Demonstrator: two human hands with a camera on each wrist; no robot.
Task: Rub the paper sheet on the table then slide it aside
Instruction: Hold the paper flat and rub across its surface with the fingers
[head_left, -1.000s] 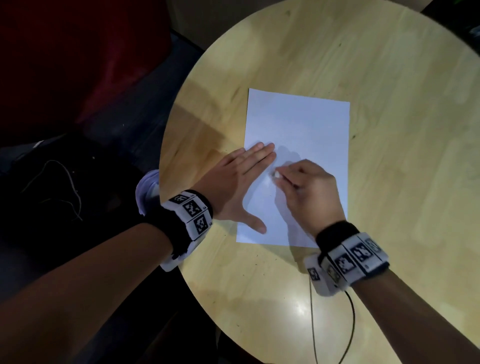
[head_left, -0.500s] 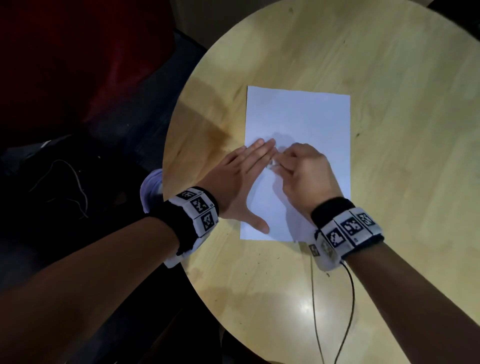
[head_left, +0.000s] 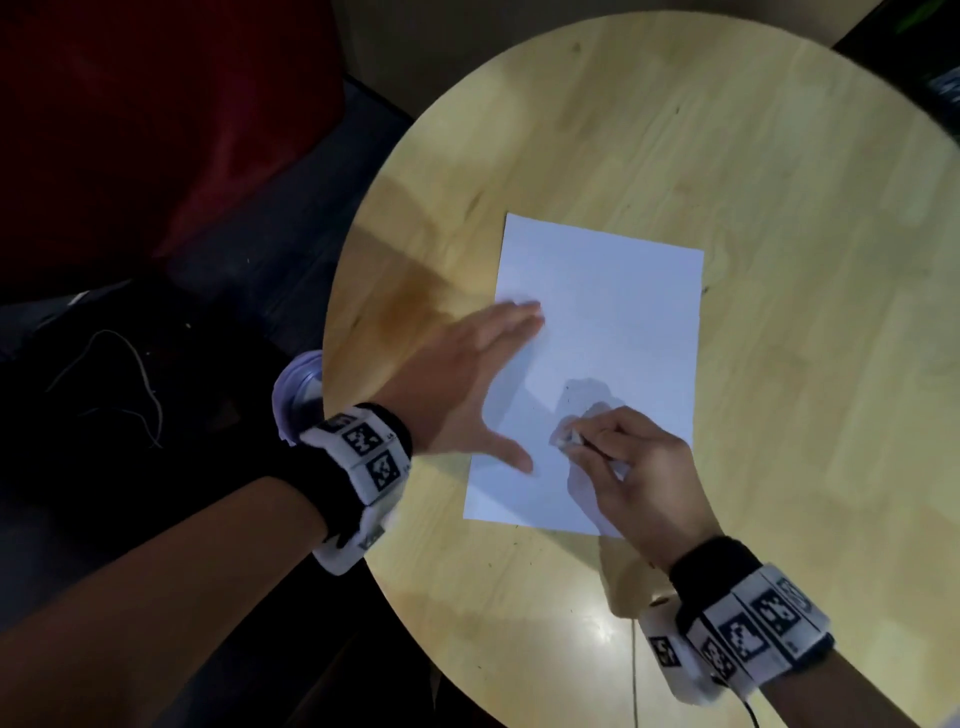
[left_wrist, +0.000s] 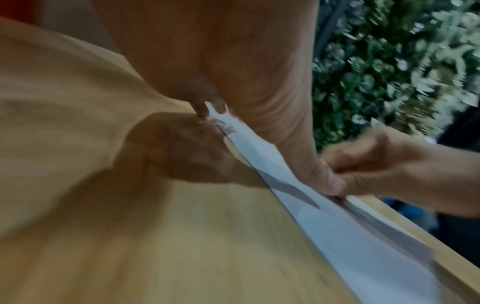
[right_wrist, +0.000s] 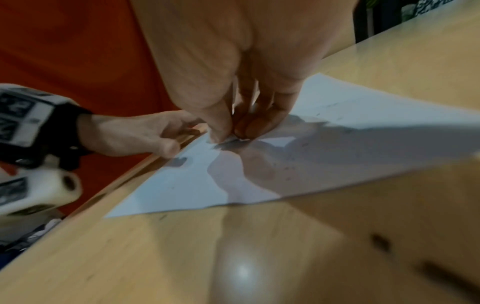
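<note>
The head view shows the whole white paper sheet (head_left: 597, 364) lying flat on the round wooden table (head_left: 779, 208), a little left of the table's middle. The wrist views show only parts of the sheet, but the right wrist view shows closely how the fingertips (right_wrist: 223, 131) meet on the paper, with a grey shadow under them. The left wrist view shows a wall of green leaves (left_wrist: 402, 61) behind the table, which the head view does not show.

The left hand (head_left: 467, 384) lies flat with straight fingers on the left edge of the sheet, thumb spread toward the near side. The right hand (head_left: 639, 467) is on the near right part of the sheet. Its fingers are curled, and they pinch a small white thing (head_left: 566, 436) against the paper; I cannot tell what it is.
</note>
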